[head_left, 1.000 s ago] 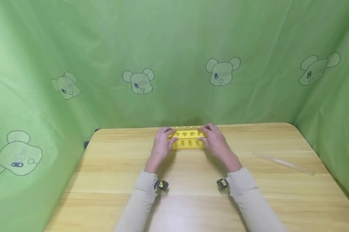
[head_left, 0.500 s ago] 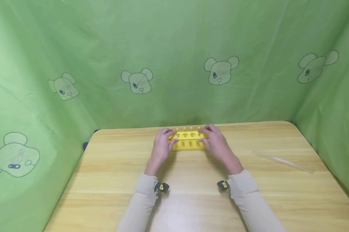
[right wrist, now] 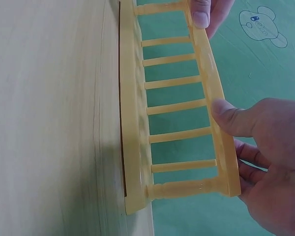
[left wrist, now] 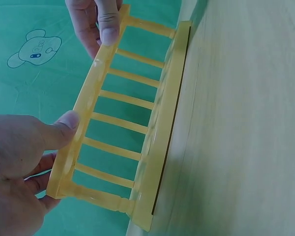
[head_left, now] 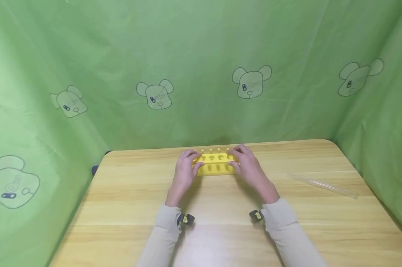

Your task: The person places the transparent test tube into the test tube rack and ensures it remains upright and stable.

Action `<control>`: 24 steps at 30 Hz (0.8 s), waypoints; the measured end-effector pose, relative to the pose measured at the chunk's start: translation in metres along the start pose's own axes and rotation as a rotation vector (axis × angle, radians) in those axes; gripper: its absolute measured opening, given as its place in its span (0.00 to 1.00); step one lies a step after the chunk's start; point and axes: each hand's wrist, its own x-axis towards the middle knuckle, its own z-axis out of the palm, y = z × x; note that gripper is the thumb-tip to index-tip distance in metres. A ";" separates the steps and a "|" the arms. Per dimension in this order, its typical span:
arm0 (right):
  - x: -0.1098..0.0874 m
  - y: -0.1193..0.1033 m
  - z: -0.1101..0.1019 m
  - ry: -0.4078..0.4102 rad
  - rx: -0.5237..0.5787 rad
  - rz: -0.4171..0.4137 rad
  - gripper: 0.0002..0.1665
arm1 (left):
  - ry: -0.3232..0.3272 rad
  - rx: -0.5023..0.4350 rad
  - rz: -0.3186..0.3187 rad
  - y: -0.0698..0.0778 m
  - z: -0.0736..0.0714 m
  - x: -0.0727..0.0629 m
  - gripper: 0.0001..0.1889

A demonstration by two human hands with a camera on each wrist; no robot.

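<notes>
A yellow test tube rack (head_left: pixel 216 162) stands near the far edge of the table, with a row of round holes in its top and pegs along the back. My left hand (head_left: pixel 183 170) grips its left end and my right hand (head_left: pixel 249 167) its right end. In the left wrist view the left thumb presses the side of the rack's top rail (left wrist: pixel 88 101), fingers behind it. The right wrist view shows the right hand (right wrist: pixel 275 142) pinching the same rail (right wrist: pixel 212 73) likewise. The base of the rack (right wrist: pixel 131 123) sits right at the tabletop. No tubes show in its holes.
On the right of the wooden table (head_left: pixel 127 193) lies a clear, slender tube (head_left: pixel 322 184), slanted. Green curtain (head_left: pixel 201 118) with bear-face prints hangs behind and at both sides. A small black camera (head_left: pixel 188 219) is strapped at the left wrist, another (head_left: pixel 255 216) at the right.
Both hands keep their grip while the rack has come very slightly nearer to me. The head view has shifted a little; the clear tube lies as before.
</notes>
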 end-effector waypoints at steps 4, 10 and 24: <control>-0.001 -0.001 0.000 -0.001 0.006 -0.004 0.24 | 0.000 -0.003 -0.004 0.000 0.000 -0.002 0.20; -0.004 0.000 -0.001 0.010 0.004 0.002 0.24 | -0.002 -0.018 0.004 0.002 0.000 -0.003 0.20; -0.007 -0.001 -0.001 0.012 0.011 0.012 0.24 | 0.017 -0.043 0.018 0.003 0.001 -0.005 0.21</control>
